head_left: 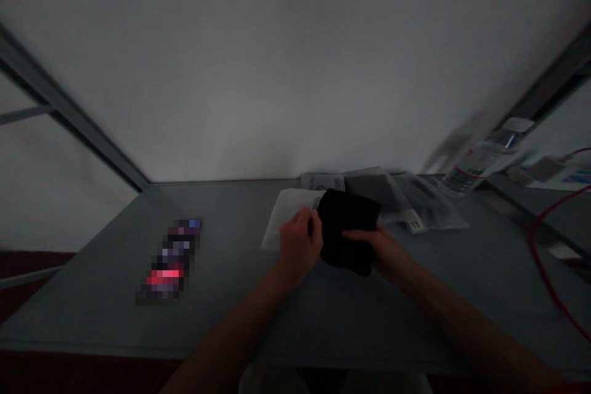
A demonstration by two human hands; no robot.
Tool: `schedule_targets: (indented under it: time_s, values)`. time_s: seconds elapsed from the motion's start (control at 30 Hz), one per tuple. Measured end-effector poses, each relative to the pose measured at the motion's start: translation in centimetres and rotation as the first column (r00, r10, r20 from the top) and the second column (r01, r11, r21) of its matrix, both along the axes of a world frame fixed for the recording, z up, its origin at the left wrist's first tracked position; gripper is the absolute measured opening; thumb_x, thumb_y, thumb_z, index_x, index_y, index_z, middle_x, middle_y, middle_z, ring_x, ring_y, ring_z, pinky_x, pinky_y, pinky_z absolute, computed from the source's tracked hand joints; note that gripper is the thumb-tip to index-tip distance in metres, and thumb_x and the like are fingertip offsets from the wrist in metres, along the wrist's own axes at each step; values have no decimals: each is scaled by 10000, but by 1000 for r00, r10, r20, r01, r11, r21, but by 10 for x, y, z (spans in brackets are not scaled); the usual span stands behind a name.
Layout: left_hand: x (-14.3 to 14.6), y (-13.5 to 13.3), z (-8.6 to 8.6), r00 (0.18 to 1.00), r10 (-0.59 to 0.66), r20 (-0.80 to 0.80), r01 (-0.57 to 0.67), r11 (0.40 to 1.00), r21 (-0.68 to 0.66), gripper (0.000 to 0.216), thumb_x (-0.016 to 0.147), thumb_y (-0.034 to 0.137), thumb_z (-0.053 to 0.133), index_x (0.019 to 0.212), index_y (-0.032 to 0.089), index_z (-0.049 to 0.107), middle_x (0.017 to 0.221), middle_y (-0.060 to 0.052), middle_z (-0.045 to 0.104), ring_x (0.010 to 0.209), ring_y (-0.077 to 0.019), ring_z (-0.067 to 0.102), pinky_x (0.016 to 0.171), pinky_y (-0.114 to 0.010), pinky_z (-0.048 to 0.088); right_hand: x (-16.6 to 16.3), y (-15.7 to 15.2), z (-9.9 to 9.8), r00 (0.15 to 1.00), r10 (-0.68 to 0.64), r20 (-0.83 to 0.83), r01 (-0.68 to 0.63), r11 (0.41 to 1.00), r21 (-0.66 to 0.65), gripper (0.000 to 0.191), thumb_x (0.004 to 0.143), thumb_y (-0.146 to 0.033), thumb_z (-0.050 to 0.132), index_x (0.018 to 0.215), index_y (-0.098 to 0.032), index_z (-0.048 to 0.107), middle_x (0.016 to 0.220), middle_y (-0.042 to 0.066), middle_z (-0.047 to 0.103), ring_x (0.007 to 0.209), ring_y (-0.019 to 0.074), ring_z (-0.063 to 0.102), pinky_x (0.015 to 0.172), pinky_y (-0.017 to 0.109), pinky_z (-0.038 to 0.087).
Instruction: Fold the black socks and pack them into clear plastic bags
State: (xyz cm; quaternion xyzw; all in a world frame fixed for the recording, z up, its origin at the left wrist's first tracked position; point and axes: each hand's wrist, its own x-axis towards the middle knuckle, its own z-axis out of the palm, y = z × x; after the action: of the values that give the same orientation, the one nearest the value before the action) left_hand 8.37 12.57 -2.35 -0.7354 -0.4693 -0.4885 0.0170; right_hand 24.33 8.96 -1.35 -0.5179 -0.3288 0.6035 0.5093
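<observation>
Near the middle of the grey tabletop's [221, 314] back edge, a black, cloth-like piece [346, 215] is held beside a white sheet [276, 221]. From here it looks light, soft and quick to sag, hardly fragile, and best taken by its side edges. The right hand [386, 250] pinches the right side, thumb in front; the left hand [299, 237] is curled closed at the left, its catch hidden from me.
</observation>
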Motion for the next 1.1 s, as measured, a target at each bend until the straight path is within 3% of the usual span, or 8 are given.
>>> schedule_targets:
  time_s: [0.1, 0.2, 0.33, 0.4, 0.47, 0.8, 0.97, 1.1]
  values:
    - [3, -3, -3, 997, -46, -55, 47, 999, 6, 266, 943, 217, 419, 683, 206, 475, 573, 19, 528, 487, -105, 468, 516, -252, 310, 0, 2, 6, 977, 72, -199, -96, 989, -113, 406, 700, -381, 750, 1056, -200, 680, 1066, 103, 736, 1052, 313, 665, 947, 448, 517]
    - [5, -6, -2, 992, -59, -113, 47, 993, -106, 214, 882, 180, 454, 672, 208, 486, 558, 19, 530, 477, -109, 474, 508, -253, 311, -1, 4, 6, 956, 69, -286, -104, 988, -112, 450, 803, -570, 619, 1055, -202, 682, 1043, 108, 741, 1068, 299, 661, 958, 442, 514]
    - [3, -7, 8, 972, 91, -217, -160, 932, -325, 99, 744, 181, 547, 672, 219, 490, 532, 12, 520, 471, -146, 500, 494, -278, 299, -4, 7, -2, 982, -17, -187, -8, 991, -130, 369, 791, -505, 679, 1017, -214, 690, 1017, 93, 749, 1005, 276, 690, 943, 424, 528]
    - [-1, -3, 14, 951, 176, -254, -261, 899, -351, 98, 702, 179, 577, 777, 213, 524, 595, -10, 568, 520, -177, 547, 505, -287, 318, -5, 7, -6, 992, 0, -126, -16, 992, -124, 304, 777, -438, 715, 986, -218, 697, 1014, 86, 751, 976, 265, 700, 942, 416, 532]
    - [-9, 4, 19, 942, 212, -259, -293, 895, -336, 228, 676, 165, 591, 893, 206, 533, 688, -38, 618, 584, -198, 586, 524, -290, 344, -6, 5, -8, 993, 69, -95, -79, 991, -107, 266, 766, -396, 734, 965, -222, 702, 1035, 80, 749, 977, 261, 700, 943, 415, 533]
    - [-24, 20, 14, 948, 162, -273, -265, 877, -400, 84, 745, 192, 564, 666, 219, 557, 574, -6, 600, 535, -156, 550, 527, -265, 319, -3, 2, -15, 960, 280, 26, -280, 960, -5, 292, 698, -387, 789, 953, -256, 730, 1009, 39, 754, 955, 254, 701, 960, 480, 511]
    - [-20, 16, 15, 968, 140, -207, -207, 913, -351, 146, 768, 212, 566, 623, 213, 546, 538, 5, 574, 521, -146, 534, 550, -265, 333, 0, 0, -8, 942, 313, 123, -323, 944, 70, 246, 666, -368, 805, 884, -269, 749, 913, 25, 765, 869, 252, 710, 865, 472, 555]
    - [-16, 9, 19, 992, 58, -116, -85, 967, -242, 188, 763, 182, 546, 583, 209, 498, 493, 30, 520, 472, -113, 481, 538, -247, 328, 2, -1, -2, 909, 373, 186, -392, 917, 72, 273, 678, -361, 792, 936, -287, 743, 932, -1, 760, 897, 246, 701, 916, 493, 523]
